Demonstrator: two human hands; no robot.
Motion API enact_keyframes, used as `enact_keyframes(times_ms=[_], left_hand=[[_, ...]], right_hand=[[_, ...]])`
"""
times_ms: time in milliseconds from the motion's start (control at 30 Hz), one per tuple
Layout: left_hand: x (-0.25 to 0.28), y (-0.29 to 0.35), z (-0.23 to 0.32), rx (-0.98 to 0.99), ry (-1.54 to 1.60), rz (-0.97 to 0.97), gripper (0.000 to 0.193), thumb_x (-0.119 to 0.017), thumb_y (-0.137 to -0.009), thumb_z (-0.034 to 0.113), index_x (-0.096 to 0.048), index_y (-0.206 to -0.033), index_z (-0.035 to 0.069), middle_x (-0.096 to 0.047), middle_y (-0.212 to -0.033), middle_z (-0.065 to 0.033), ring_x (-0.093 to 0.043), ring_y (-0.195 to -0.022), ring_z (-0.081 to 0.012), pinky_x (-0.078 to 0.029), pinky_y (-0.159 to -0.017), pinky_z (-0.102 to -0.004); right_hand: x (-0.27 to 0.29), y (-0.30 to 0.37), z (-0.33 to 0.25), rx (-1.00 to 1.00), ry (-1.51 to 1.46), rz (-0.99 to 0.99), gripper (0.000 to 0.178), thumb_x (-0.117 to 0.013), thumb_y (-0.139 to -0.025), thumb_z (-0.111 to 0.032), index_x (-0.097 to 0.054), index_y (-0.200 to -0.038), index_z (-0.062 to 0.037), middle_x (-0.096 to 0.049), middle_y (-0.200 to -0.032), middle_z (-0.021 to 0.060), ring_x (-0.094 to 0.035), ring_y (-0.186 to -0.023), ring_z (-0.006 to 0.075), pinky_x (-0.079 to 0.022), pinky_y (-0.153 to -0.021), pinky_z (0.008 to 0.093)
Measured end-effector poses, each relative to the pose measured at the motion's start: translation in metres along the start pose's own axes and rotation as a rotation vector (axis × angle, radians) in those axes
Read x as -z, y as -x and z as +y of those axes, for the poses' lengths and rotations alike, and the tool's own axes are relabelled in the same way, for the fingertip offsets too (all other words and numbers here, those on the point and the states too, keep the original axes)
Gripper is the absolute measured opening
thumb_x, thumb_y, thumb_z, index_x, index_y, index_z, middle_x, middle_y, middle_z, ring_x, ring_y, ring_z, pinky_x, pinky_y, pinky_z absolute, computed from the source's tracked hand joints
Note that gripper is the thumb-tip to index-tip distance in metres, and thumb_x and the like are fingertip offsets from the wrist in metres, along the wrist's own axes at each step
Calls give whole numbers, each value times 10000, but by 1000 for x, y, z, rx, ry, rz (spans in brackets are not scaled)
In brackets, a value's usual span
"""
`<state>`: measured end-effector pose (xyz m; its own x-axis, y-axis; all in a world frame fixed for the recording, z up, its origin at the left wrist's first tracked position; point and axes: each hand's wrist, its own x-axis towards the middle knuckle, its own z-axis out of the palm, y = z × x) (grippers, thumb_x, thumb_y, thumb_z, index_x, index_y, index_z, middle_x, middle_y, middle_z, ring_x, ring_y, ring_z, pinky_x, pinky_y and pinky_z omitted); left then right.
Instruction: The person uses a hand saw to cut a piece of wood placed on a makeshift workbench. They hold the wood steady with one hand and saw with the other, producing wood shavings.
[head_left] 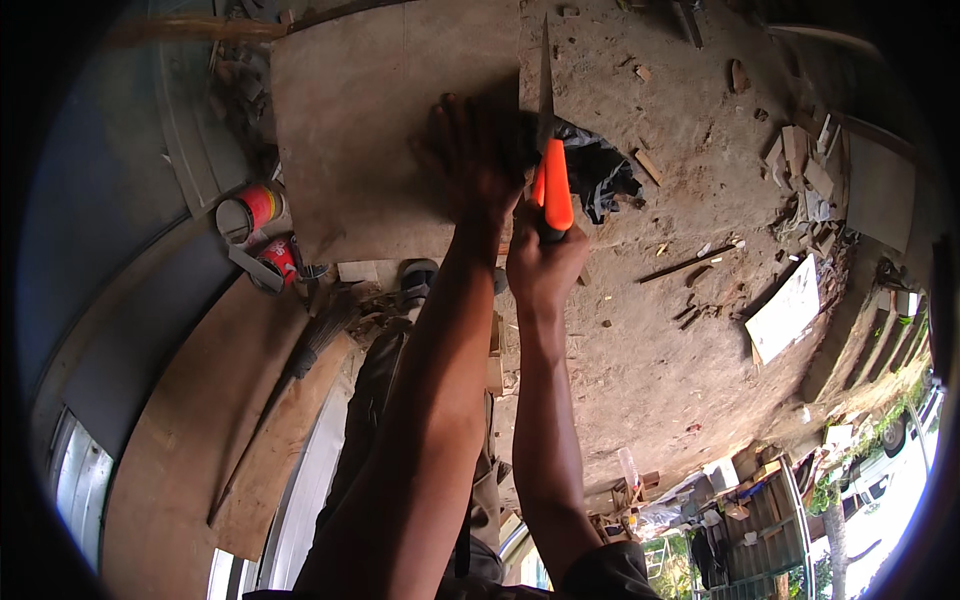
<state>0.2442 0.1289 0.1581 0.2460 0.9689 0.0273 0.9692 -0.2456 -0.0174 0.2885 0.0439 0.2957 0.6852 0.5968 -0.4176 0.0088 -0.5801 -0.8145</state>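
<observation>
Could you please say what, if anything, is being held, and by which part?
The right hand holds a saw by its orange handle; the left hand rests on the board.

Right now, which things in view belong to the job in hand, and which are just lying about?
In use:
orange-handled saw, in the right hand
large flat board, under the left hand

Apparently just lying about:
red cans
white panel
wood scraps

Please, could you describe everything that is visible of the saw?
The saw has a bright orange handle, seemingly plastic, with a dark part near the right hand gripping it. Its narrow, metal-looking blade points forward, tapering, beside the right edge of the board; teeth and board contact are unclear.
</observation>
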Motion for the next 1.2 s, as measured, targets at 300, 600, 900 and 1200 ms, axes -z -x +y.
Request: enact_keyframes(times_ms=[300,600,900,1200], left_hand=[[13,3,-4,34,227,-96,1110,-397,-759,865,-244,-1525,77,-120,-1615,-163,-79,-1501,-316,30,-1111,-701],[16,0,7,12,266,-106,1142,-588,-701,782,-246,-1519,62,-105,-1612,-188,-54,-1501,-334,31,-1113,-700],[17,1,-2,39,240,-110,1020,-617,-772,672,-243,-1523,91,-116,-1614,-168,-47,-1503,-325,-7,-1117,-692],[0,-1,-1,11,182,-4,1084,-556,-736,777,-290,-1500,54,-184,-1594,-180,-108,-1494,-331,9,-1111,-706]], right_hand=[[93,204,-16,-188,180,-108,131,-615,-859,-110,-627,-813,12,-579,-578,56,-571,-509,106,-457,-499,280],[23,13,-6,-30,-12,-71,44,-553,-790,3,-588,-810,20,-593,-598,130,-588,-519,181,-472,-529,324],[82,186,-23,-209,113,-140,131,-637,-806,-83,-659,-903,4,-615,-627,117,-643,-543,201,-495,-528,309],[11,15,-24,5,-1,-5,261,-600,-914,-109,-548,-704,37,-505,-524,64,-444,-551,56,-374,-468,303]])
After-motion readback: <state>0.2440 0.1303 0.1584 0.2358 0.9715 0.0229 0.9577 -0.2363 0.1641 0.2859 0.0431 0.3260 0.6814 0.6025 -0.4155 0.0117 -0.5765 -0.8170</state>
